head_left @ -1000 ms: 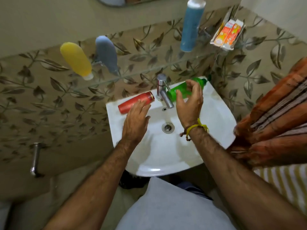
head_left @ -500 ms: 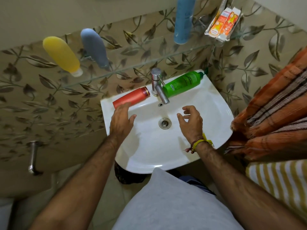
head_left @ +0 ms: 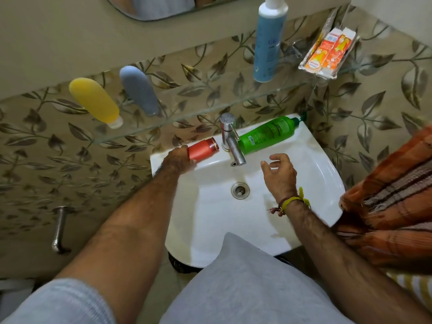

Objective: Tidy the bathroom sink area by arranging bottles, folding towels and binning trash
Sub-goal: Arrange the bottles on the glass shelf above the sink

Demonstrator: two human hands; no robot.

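A red bottle [head_left: 203, 149] lies on its side on the back ledge of the white sink [head_left: 311, 164], left of the tap [head_left: 231, 141]. My left hand [head_left: 177, 160] grips the red bottle's left end. A green bottle [head_left: 268, 134] lies on its side on the ledge right of the tap. Over the basin, my right hand [head_left: 279, 174] hovers with fingers loosely curled and holds nothing. On the glass shelf [head_left: 210, 108] above stand a yellow bottle [head_left: 94, 101], a grey bottle [head_left: 140, 90] and a tall blue bottle [head_left: 268, 43].
A toothpaste pack [head_left: 329, 52] lies at the shelf's right end. An orange striped towel [head_left: 395, 199] hangs at the right, close to the sink's rim. A metal pipe [head_left: 59, 228] sticks out of the wall at lower left. The drain [head_left: 240, 190] sits mid-basin.
My left hand moved forward and closed round the red bottle's end. My right hand let go of the green bottle and drew back over the basin.
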